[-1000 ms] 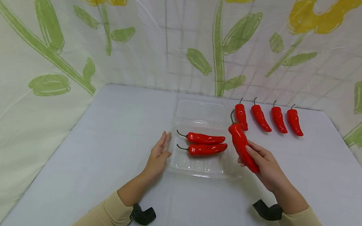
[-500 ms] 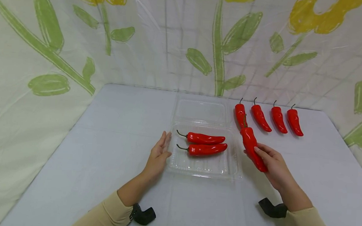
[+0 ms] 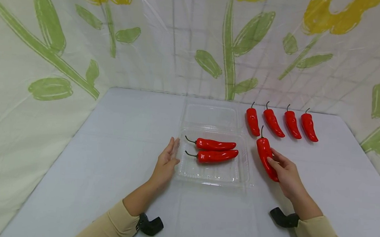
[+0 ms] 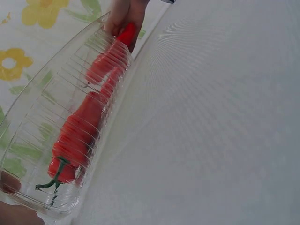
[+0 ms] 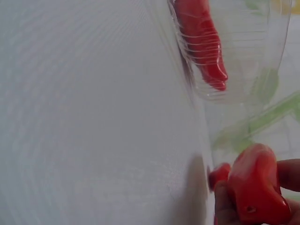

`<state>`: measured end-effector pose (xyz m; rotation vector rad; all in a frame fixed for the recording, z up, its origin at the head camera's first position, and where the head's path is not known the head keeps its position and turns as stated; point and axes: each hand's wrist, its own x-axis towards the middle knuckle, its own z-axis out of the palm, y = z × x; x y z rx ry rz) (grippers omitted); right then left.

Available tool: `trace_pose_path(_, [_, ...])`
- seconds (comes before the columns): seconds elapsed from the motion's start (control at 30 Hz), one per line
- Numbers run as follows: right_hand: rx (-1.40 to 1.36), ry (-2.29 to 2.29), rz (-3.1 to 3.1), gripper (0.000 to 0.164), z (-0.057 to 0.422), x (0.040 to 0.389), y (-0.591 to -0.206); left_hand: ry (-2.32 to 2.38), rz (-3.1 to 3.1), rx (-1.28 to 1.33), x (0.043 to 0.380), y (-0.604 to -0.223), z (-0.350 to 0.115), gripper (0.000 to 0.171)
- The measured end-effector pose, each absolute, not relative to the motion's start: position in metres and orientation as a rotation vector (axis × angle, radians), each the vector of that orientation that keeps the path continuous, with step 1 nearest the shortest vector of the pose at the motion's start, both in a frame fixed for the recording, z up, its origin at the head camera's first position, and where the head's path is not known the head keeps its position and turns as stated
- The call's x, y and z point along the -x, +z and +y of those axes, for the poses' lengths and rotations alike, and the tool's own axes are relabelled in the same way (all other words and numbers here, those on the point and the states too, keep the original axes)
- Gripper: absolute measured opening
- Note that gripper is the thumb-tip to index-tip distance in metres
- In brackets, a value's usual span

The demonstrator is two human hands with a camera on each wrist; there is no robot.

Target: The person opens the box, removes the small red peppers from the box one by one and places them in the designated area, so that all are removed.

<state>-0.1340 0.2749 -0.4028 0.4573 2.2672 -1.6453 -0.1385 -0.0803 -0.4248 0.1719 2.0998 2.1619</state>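
Your left hand [image 3: 163, 167], fingers straight, touches the left side of a clear, ribbed plastic box [image 3: 213, 175] cradling two glossy peppers [image 3: 217, 156]; right of the box, your right hand [image 3: 288, 176] pinches a smooth, tapering pepper [image 3: 265, 155], near four curved ones [image 3: 273, 123].

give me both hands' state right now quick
Left hand: open, touching the left edge of the clear container.
Right hand: closed, holding a red pepper.

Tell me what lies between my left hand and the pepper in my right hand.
The open clear container, with two red peppers in it, sits between your left hand and the held pepper; the head view shows this.
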Motion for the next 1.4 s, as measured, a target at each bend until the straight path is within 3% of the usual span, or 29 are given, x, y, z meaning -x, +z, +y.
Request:
trace_pose_path(0.53, [0.01,-0.901,2.744,0.068,0.262,0.127,-0.405,2.148,2.112,-0.158,0.14,-0.426,-0.08,0.068])
trace_pose_path(1.4, [-0.011,-0.604,2.756,0.064,0.242,0.124,-0.39,2.15,2.106,-0.144,0.14,-0.428,-0.08,0.069])
